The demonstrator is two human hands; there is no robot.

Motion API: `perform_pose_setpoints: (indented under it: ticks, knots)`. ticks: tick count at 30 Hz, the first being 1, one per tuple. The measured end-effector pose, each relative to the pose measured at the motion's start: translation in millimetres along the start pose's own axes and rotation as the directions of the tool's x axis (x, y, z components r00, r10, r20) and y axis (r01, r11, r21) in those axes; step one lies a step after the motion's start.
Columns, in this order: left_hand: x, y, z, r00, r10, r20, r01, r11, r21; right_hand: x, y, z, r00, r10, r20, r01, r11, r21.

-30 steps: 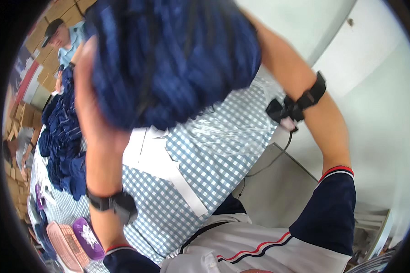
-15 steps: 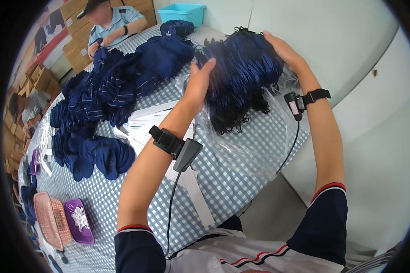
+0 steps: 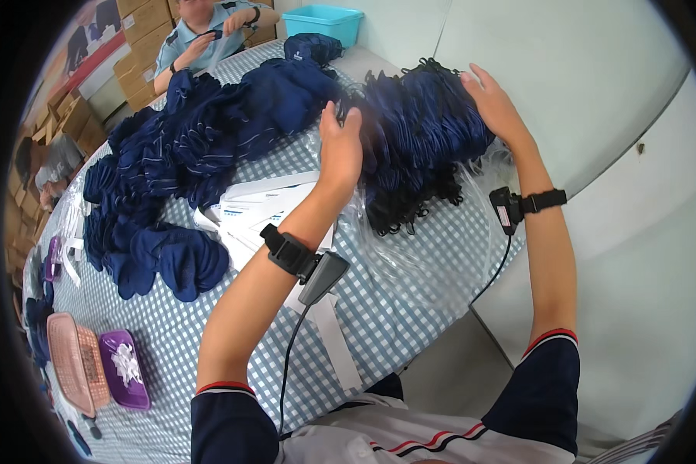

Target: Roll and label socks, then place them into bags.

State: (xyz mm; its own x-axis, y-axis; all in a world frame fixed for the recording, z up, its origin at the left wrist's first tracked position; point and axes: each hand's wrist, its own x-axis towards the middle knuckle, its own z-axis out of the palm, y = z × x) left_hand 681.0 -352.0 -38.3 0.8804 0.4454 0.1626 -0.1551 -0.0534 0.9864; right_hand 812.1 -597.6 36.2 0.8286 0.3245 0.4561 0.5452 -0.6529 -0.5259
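A thick bundle of dark blue fabric pieces with black cord loops [image 3: 421, 131] lies on a clear plastic bag [image 3: 410, 263] towards the far right of the table. At its left side is my left hand [image 3: 340, 151], thumb and fingers apart and the palm turned towards the bundle. My right hand [image 3: 496, 108] is at the far right side, fingers stretched out along the loops. Neither hand grips anything; whether the palms press on the fabric is hard to tell. To the left of my left hand is a long heap of dark blue knitted pieces [image 3: 209, 131].
White printed papers [image 3: 267, 205] lie under my left forearm on the checked tablecloth [image 3: 263, 348]. A pink basket [image 3: 73, 363] and a purple tray [image 3: 135, 398] with white bits stand at the near left. A turquoise bin [image 3: 325, 23] is at the back, beside a co-worker [image 3: 201, 39].
My right hand's fingers have lifted and spread more beside the bundle, and my left hand has opened at its side. The view has shifted slightly; the co-worker's hands have moved.
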Motion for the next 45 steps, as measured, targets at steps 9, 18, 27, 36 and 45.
perform_pose_setpoints:
  ticks: [9, 18, 27, 36, 45]
  knots:
    - [-13.4, 1.5, -36.0, 0.943, 0.049, 0.329, -0.021, 0.996, -0.090, -78.3, -119.7, -38.0, 0.971, -0.193, -0.143, 0.218, 0.958, 0.186]
    - [-98.9, 42.9, -128.8, 0.844, -0.028, 0.535, -0.086, 0.979, 0.187, -160.1, -173.3, -54.6, 0.894, -0.306, -0.327, 0.427, 0.804, 0.414]
    - [-264.1, 107.0, -235.2, 0.740, -0.082, 0.668, -0.327, 0.823, 0.464, -189.1, -259.2, -16.7, 0.831, -0.555, 0.027, 0.476, 0.736, 0.481]
    - [-326.3, 24.1, -357.6, 0.902, -0.252, 0.351, -0.229, 0.410, 0.883, -154.5, -387.8, 127.2, 0.537, -0.701, 0.468, 0.401, 0.701, 0.590]
    - [-307.6, -29.1, -413.4, 0.884, 0.112, 0.454, -0.416, 0.631, 0.655, -101.7, -476.2, 306.5, 0.340, -0.658, 0.672, 0.467, 0.738, 0.487]
